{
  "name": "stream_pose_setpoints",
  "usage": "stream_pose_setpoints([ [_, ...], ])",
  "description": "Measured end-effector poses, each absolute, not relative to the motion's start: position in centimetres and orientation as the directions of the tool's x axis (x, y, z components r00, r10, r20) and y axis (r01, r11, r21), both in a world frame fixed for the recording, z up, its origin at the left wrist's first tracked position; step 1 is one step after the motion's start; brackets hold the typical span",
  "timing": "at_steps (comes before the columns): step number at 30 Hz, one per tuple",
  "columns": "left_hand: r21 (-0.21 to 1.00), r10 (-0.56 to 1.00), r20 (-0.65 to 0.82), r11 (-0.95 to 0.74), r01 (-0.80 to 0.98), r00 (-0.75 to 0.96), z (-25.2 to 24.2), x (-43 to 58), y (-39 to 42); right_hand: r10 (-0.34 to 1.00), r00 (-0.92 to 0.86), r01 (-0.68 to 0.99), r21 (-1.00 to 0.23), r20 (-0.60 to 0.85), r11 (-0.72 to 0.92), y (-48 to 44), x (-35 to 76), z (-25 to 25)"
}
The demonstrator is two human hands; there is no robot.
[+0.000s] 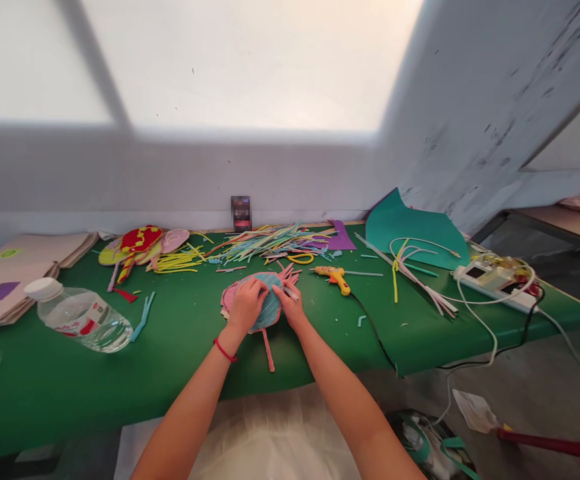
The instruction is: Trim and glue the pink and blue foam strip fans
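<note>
A rounded, fan-shaped craft piece (270, 312) lies on the table's near middle, with blue strips across its face, pink edging and a pink handle (269, 352) toward me. My left hand (247, 305), with a red cord bracelet on the wrist, is closed on the piece, its fingertips bent onto the blue surface. At the right edge, my right hand (291, 305) is closed too, its thumb at the blue face. A small whitish stick-like thing (291, 293) shows between its fingers; its kind is unclear. Loose pink strips (289, 272) fan out just behind the right fingers.
A yellow glue gun (339, 279) lies right of the piece, its cord running off the front edge. Behind are a pile of coloured strips (270, 241) and finished fans (143, 243). A plastic bottle (87, 319) lies left; a power strip (495, 285) and green sheet (415, 230) are right.
</note>
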State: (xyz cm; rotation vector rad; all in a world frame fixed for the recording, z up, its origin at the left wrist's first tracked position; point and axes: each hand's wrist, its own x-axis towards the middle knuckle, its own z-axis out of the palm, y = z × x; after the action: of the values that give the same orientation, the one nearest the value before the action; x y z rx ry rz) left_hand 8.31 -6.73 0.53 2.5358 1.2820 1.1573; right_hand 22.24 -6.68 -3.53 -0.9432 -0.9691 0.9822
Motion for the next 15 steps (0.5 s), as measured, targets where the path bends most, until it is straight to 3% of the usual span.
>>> stream_pose_setpoints([
  [10, 0.251, 0.605, 0.605, -0.761, 0.598, 0.517, 0.0, 7.6, -6.1, 0.932, 0.317, -0.274, -0.924, 0.174, 0.266, -6.0, 22.3, -4.2],
  [13, 0.309, 0.598, 0.591, -0.788, 0.533, 0.541, 0.0, 7.6, -6.4, 0.91, 0.389, -0.329, -0.902, 0.141, 0.28, -5.4, 23.1, -4.3],
  [15, 0.408, 0.639, 0.584, -0.765, 0.499, 0.501, 0.1, 7.5, -6.6, 0.9, 0.417, -0.359, -0.886, 0.129, 0.293, -5.2, 23.5, -4.3],
])
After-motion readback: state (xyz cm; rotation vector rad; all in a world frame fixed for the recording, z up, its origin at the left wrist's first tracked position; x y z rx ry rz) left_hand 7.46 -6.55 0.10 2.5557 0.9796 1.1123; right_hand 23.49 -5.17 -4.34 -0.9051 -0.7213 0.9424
